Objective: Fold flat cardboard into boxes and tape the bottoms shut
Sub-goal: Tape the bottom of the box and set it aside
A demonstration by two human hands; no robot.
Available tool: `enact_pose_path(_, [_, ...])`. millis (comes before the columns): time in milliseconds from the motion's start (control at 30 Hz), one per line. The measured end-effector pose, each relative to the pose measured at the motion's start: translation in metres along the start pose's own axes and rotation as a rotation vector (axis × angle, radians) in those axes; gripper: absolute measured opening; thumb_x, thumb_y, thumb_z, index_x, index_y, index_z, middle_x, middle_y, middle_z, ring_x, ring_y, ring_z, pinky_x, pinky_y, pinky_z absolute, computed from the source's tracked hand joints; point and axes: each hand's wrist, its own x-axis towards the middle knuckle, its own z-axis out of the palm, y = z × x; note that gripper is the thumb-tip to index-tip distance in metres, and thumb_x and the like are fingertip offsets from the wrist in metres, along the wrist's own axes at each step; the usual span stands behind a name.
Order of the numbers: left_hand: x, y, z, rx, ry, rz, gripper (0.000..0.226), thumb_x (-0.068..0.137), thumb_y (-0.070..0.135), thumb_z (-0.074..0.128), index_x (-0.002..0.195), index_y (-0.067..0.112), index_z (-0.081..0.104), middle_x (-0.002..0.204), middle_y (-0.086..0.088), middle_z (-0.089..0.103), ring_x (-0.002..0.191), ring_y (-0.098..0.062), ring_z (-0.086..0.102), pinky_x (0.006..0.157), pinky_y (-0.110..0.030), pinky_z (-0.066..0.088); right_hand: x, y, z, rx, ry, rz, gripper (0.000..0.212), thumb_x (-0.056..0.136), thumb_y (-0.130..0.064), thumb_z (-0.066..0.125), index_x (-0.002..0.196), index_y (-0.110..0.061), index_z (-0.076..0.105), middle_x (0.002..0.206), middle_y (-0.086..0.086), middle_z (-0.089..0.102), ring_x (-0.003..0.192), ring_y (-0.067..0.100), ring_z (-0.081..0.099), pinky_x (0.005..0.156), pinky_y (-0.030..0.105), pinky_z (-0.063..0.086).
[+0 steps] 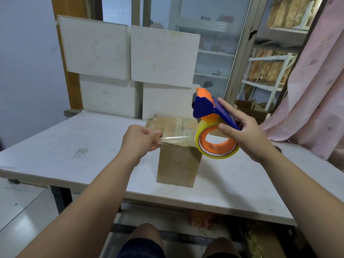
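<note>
Left hand (141, 139) pinches tape (176, 138) over box (178, 164) edge.

— Item one: your left hand (141, 139)?
— Knuckles up, fingers curled, thumb and fingertips pinching the end of a strip of tape (176, 139). Your forearm is bare, reaching in from the lower left.
— Item two: your right hand (247, 135)?
— Held slightly higher, thumb and fingers gripping the tape dispenser (214, 116), fingers along its blue handle. Your forearm is bare, entering from the lower right. Your hands are apart, the strip between them.
</note>
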Motion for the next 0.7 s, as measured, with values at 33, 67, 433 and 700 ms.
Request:
enact_pose_path(33, [0.0,0.001,-0.001,-0.009,-0.009,-0.004,0.025,0.09,0.016,0.065,0.068,0.004,0.066,0.068,-0.007,0.07,0.064,-0.015,0.068,0.064,-0.021,0.056,-0.002,0.001,0.002,0.025,0.027,-0.006,0.061,0.071,-0.045,0.069,0.124,-0.058,0.04,0.111,-0.047,0.052,0.107,-0.009,0.055,0.083,0.016,0.05])
enact_pose_path(67, [-0.001,0.001,-0.001,-0.016,-0.018,-0.007,0.025,0.09,0.016,0.064,0.068,0.004,0.066,0.067,-0.007,0.069,0.063,-0.013,0.068,0.063,-0.019,0.056,-0.004,0.003,0.003,0.041,0.056,-0.01,0.063,0.069,-0.049,0.07,0.124,-0.058,0.041,0.115,-0.046,0.051,0.109,-0.009,0.054,0.085,0.016,0.05])
enact_pose_path(433, [0.0,-0.003,-0.007,-0.224,-0.11,-0.192,0.016,0.09,0.012,0.063,0.083,-0.002,0.066,0.082,-0.014,0.07,0.072,-0.02,0.069,0.062,-0.02,0.058,0.011,-0.008,0.005,-0.174,-0.03,-0.016,0.065,0.074,-0.058,0.069,0.131,-0.06,0.036,0.117,-0.033,0.05,0.104,0.003,0.055,0.082,0.022,0.047])
enact_pose_path(700, [0.001,-0.001,-0.007,-0.218,-0.115,-0.198,0.018,0.094,0.016,0.058,0.082,0.003,0.061,0.071,-0.007,0.066,0.062,-0.017,0.07,0.054,-0.02,0.055,0.013,-0.008,0.004,-0.141,-0.053,0.009,0.066,0.069,-0.053,0.063,0.129,-0.057,0.037,0.115,-0.031,0.052,0.103,0.007,0.057,0.079,0.023,0.05])
